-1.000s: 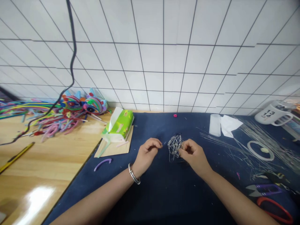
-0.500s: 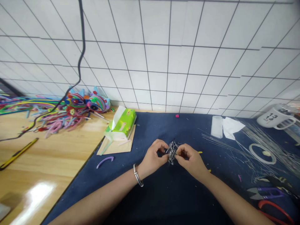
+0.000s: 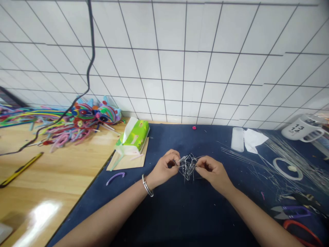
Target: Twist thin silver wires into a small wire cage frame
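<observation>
A tangled bundle of thin silvery wire (image 3: pixel 188 167) is held between my two hands above the dark blue mat (image 3: pixel 177 212). My left hand (image 3: pixel 166 167) pinches wire at the bundle's left side, thumb and forefinger together. On the other side my right hand (image 3: pixel 212 171) pinches the bundle's right edge between thumb and fingers. Loose wire ends stick out upward and downward between the hands. A silver bangle (image 3: pixel 147 185) sits on my left wrist.
On the left are a green tissue pack (image 3: pixel 136 135), a purple curved piece (image 3: pixel 115 178), a yellow cutter (image 3: pixel 21 169) and colourful pipe cleaners (image 3: pixel 61 135). To the right lie loose wires (image 3: pixel 290 151), a clear ring (image 3: pixel 288 168), purple snips (image 3: pixel 291 212), red-handled pliers (image 3: pixel 302 231) and a mug (image 3: pixel 302 128).
My hands have moved apart, the left one leftward and the right one slightly to the right. The wire bundle looks wider and more spread out.
</observation>
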The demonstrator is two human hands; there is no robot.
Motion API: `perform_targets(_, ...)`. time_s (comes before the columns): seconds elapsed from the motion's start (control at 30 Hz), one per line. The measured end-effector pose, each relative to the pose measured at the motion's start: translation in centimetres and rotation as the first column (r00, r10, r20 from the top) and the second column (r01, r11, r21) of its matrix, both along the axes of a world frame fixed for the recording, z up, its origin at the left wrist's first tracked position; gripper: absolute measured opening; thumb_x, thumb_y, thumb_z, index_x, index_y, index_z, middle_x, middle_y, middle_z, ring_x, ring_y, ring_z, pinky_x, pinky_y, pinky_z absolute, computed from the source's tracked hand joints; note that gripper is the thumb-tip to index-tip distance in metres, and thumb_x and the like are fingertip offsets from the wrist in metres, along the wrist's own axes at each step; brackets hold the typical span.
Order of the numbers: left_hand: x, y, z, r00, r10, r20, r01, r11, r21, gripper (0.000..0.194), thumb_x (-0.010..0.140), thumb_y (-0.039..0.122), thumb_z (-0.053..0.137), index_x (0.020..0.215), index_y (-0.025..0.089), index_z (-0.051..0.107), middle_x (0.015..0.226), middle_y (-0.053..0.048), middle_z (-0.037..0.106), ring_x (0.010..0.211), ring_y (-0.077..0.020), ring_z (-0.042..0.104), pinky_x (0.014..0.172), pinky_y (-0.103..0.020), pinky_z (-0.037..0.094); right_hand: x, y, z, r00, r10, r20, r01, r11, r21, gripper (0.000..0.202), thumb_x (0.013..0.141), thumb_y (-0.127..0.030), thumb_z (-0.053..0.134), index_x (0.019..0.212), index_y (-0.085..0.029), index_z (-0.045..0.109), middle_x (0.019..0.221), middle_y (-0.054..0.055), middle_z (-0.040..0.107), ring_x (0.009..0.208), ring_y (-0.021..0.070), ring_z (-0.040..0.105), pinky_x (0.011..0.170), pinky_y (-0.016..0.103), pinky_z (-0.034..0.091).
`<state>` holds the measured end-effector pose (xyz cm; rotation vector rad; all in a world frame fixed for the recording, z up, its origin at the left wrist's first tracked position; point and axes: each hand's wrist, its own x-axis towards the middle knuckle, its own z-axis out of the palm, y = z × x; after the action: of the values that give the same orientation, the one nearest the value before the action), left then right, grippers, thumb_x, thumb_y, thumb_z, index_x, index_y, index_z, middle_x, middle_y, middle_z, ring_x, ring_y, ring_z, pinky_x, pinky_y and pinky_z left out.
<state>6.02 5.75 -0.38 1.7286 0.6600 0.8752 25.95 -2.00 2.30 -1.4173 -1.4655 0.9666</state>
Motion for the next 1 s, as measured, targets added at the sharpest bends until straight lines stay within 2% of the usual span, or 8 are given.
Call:
perform_targets(0.13,-0.3,0.8,-0.3,0.970,-0.142,0.196,0.189,0.952,-0.243,0.012,0.069,0.007,0.060,0.071,0.013,0.050,0.091,-0.003,0.049,0.075,-0.0103,0.047,0.068,-0.023,0.039,0.8,0.2,0.4,1.000,-0.007,0.006,0.007,1.000,-0.029,0.005,0.078,-0.021,0.055,0.075,-0.019,0.057,0.062,-0.003,0.048,0.054,0.0087,0.041,0.052,0.022,0.035)
perform_targets(0.3,-0.1,0.8,-0.7,0.921,-0.106,0.374,0.273,0.861,-0.429,0.019,0.068,0.009,0.067,0.074,0.014,0.049,0.094,-0.004,0.050,0.075,-0.0105,0.049,0.066,-0.024,0.042,0.9,0.4,0.2,0.996,-0.047,0.075,0.041,0.997,0.071,0.005,0.078,-0.021,0.056,0.077,-0.020,0.060,0.073,0.000,0.055,0.064,0.0116,0.048,0.060,0.024,0.039)
perform_targets(0.4,-0.1,0.8,-0.7,0.917,-0.087,0.389,0.270,0.853,-0.447,0.019,0.068,0.009,0.068,0.074,0.013,0.050,0.096,-0.004,0.050,0.074,-0.0101,0.050,0.065,-0.023,0.043,0.9,0.4,0.0,0.993,-0.062,0.101,0.051,0.993,0.104,0.005,0.079,-0.022,0.055,0.080,-0.021,0.060,0.076,0.000,0.056,0.067,0.0128,0.051,0.062,0.025,0.041)
perform_targets(0.57,0.0,0.8,-0.8,0.914,0.001,0.406,0.183,0.891,-0.415,0.020,0.067,0.009,0.069,0.073,0.013,0.051,0.098,-0.003,0.049,0.078,-0.0099,0.050,0.066,-0.021,0.042,0.4,0.2,0.1,0.974,-0.158,0.164,0.113,0.960,0.255,0.010,0.078,-0.019,0.055,0.086,-0.021,0.060,0.096,0.005,0.053,0.071,0.0133,0.052,0.060,0.025,0.044)
perform_targets(0.67,0.2,0.6,-0.7,0.926,0.012,0.377,0.144,0.912,-0.384,0.019,0.068,0.009,0.069,0.074,0.013,0.051,0.100,-0.003,0.049,0.079,-0.0097,0.049,0.068,-0.021,0.041,-0.3,-0.2,0.3,0.950,-0.194,0.246,0.107,0.938,0.329,0.011,0.079,-0.020,0.055,0.087,-0.022,0.062,0.088,0.004,0.051,0.069,0.0132,0.051,0.059,0.026,0.044)
perform_targets(0.77,0.4,0.2,-0.6,0.936,0.003,0.352,0.132,0.924,-0.358,0.018,0.070,0.011,0.068,0.073,0.013,0.051,0.098,-0.003,0.048,0.077,-0.0093,0.048,0.067,-0.021,0.040,-1.0,-0.5,0.2,0.943,-0.134,0.304,0.027,0.942,0.334,0.021,0.079,-0.020,0.055,0.098,-0.025,0.062,0.082,0.002,0.051,0.068,0.0130,0.051,0.063,0.027,0.045)
perform_targets(0.87,0.7,-0.3,-0.7,0.934,-0.011,0.357,0.141,0.930,-0.340,0.018,0.071,0.011,0.067,0.073,0.014,0.049,0.095,-0.002,0.048,0.076,-0.0093,0.047,0.067,-0.021,0.040,-1.4,-0.5,-0.2,0.925,-0.134,0.354,0.013,0.946,0.325,0.034,0.077,-0.020,0.058,0.110,-0.025,0.058,0.084,0.002,0.052,0.071,0.0143,0.052,0.068,0.029,0.046)
perform_targets(1.0,1.1,-0.9,-0.8,0.938,-0.059,0.343,0.173,0.934,-0.312,0.017,0.072,0.011,0.066,0.073,0.014,0.049,0.094,-0.003,0.048,0.077,-0.0097,0.048,0.071,-0.024,0.041,-1.8,-0.3,-0.5,0.914,-0.161,0.373,0.049,0.955,0.292,0.026,0.074,-0.019,0.059,0.100,-0.024,0.061,0.087,0.003,0.052,0.080,0.0164,0.053,0.074,0.030,0.045)
